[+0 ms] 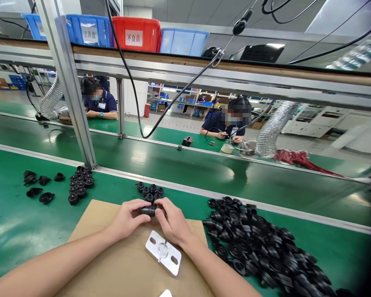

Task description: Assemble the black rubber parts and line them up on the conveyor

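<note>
Both of my hands meet over the far edge of a brown cardboard sheet (111, 255). My left hand (128, 220) and my right hand (173, 222) pinch one small black rubber part (148, 210) between their fingertips. Just beyond it stands a small cluster of black round parts (150, 190). A white metal fixture plate (163, 252) with a clear peg lies on the cardboard under my right wrist. A large heap of black rubber parts (259, 247) lies to the right of my right forearm.
On the green bench surface (15, 222), a stacked group of black parts (79, 185) and a few loose ones (38, 187) lie at the left. An aluminium post (71, 90) rises behind. Two people work across the conveyor (173, 165). Bins (136, 33) sit on the overhead shelf.
</note>
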Available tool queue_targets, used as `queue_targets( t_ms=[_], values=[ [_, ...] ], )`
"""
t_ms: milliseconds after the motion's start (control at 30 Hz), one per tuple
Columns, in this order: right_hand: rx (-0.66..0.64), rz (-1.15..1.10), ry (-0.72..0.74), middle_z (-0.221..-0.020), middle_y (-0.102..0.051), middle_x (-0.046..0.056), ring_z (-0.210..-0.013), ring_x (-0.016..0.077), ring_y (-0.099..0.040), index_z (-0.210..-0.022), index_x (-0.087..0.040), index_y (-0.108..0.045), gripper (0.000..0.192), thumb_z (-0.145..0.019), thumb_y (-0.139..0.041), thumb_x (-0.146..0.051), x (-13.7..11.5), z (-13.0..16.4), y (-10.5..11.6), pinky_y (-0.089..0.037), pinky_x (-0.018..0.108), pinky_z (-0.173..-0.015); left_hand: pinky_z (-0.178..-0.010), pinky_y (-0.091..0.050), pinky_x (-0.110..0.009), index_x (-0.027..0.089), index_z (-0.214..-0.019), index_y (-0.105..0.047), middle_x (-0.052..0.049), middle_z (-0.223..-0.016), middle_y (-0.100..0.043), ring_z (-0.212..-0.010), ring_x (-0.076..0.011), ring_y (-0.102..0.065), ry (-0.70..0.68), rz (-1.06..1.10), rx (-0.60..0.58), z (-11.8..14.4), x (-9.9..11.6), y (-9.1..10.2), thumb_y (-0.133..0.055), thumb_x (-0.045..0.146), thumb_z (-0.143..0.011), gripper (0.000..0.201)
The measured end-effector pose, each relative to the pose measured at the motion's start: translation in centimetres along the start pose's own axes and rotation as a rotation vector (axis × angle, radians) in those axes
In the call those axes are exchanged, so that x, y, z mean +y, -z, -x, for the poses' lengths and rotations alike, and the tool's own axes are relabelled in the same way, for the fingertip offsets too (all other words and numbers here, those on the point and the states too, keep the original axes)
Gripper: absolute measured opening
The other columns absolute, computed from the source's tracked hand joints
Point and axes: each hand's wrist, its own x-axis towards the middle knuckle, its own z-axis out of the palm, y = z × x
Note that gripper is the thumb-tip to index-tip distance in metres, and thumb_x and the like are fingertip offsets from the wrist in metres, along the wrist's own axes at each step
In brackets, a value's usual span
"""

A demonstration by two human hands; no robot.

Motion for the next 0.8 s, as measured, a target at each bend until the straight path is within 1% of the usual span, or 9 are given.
queue_targets(
  t_ms=[67,133,233,367,433,500,567,667,800],
  values=[
    [0.008,-0.008,0.046,-0.119,-0.059,0.009,-0.092,0.0237,-0.061,-0.136,-0.024,-0.054,0.034,-0.103,-0.055,-0.034,0.0,0.0,0.2,-0.047,0.034,-0.074,-0.097,-0.055,-0.036,0.025,-0.119,-0.081,-0.007,-0.118,-0.075,-0.109,-0.0267,-0.069,0.023,0.036,0.015,-0.1,-0.1,0.1,-0.08,0.03,-0.084,0.036],
    [-0.007,0.002,0.107,-0.126,-0.057,0.011,-0.102,0.0259,-0.062,-0.135,-0.023,-0.054,0.036,-0.101,-0.057,-0.033,0.0,0.0,0.3,-0.048,0.035,-0.078,-0.098,-0.055,-0.036,0.023,-0.119,-0.081,-0.007,-0.117,-0.075,-0.109,-0.027,-0.069,0.037,0.072,0.021,-0.2,-0.2,0.2,-0.08,0.031,-0.083,0.036],
    [-0.035,0.037,0.087,-0.104,-0.062,0.007,-0.089,0.0236,-0.061,-0.106,-0.021,-0.061,0.017,-0.106,-0.051,-0.034,-0.1,0.1,0.0,-0.043,0.034,-0.071,-0.096,-0.055,-0.035,0.023,-0.116,-0.081,-0.007,-0.115,-0.076,-0.108,-0.0272,-0.069,0.029,0.069,-0.017,-0.2,-0.2,0.1,-0.082,0.029,-0.081,0.036],
    [-0.011,0.027,0.022,-0.074,-0.055,0.002,-0.066,0.0185,-0.051,-0.075,-0.021,-0.052,0.043,-0.113,-0.036,-0.033,-0.2,0.2,0.0,-0.033,0.034,-0.062,-0.093,-0.056,-0.034,0.023,-0.115,-0.082,-0.007,-0.115,-0.076,-0.107,-0.0266,-0.069,0.023,0.062,-0.057,0.0,0.0,-0.2,-0.082,0.027,-0.08,0.035],
    [0.021,0.001,0.004,-0.083,-0.061,0.003,-0.074,0.0192,-0.057,-0.089,-0.021,-0.06,0.037,-0.113,-0.033,-0.03,0.0,0.2,0.2,-0.04,0.033,-0.067,-0.092,-0.056,-0.034,0.022,-0.117,-0.081,-0.007,-0.116,-0.075,-0.107,-0.0266,-0.069,0.035,0.094,-0.045,0.0,0.0,-0.3,-0.082,0.028,-0.081,0.036],
    [0.022,-0.05,0.041,-0.103,-0.065,0.005,-0.083,0.0201,-0.061,-0.12,-0.022,-0.062,0.027,-0.109,-0.037,-0.026,0.3,0.1,0.5,-0.046,0.033,-0.073,-0.094,-0.057,-0.035,0.022,-0.119,-0.08,-0.008,-0.119,-0.075,-0.108,-0.0271,-0.069,0.048,0.135,-0.03,0.0,0.0,-0.3,-0.081,0.03,-0.082,0.038],
    [-0.013,-0.107,0.123,-0.12,-0.063,0.008,-0.085,0.0197,-0.062,-0.14,-0.025,-0.054,0.039,-0.102,-0.046,-0.022,0.7,0.0,0.5,-0.049,0.032,-0.072,-0.098,-0.057,-0.036,0.021,-0.121,-0.08,-0.008,-0.121,-0.075,-0.111,-0.0276,-0.069,0.058,0.167,-0.018,-0.1,-0.1,-0.2,-0.08,0.031,-0.083,0.039],
    [-0.044,-0.15,0.173,-0.122,-0.064,0.008,-0.081,0.0188,-0.062,-0.136,-0.027,-0.058,0.039,-0.098,-0.056,-0.022,0.9,0.0,0.1,-0.049,0.031,-0.066,-0.1,-0.057,-0.036,0.022,-0.122,-0.08,-0.007,-0.12,-0.076,-0.111,-0.0269,-0.07,0.046,0.149,-0.01,-0.2,-0.2,0.0,-0.079,0.028,-0.084,0.038],
    [-0.012,-0.193,0.042,-0.099,-0.069,0.004,-0.074,0.0187,-0.062,-0.124,-0.025,-0.064,0.026,-0.098,-0.063,-0.028,0.5,0.1,-0.4,-0.049,0.029,-0.062,-0.103,-0.056,-0.036,0.026,-0.118,-0.081,-0.005,-0.119,-0.076,-0.113,-0.0256,-0.07,-0.113,0.025,0.024,0.0,0.1,0.0,-0.078,0.022,-0.085,0.034]
  ],
)
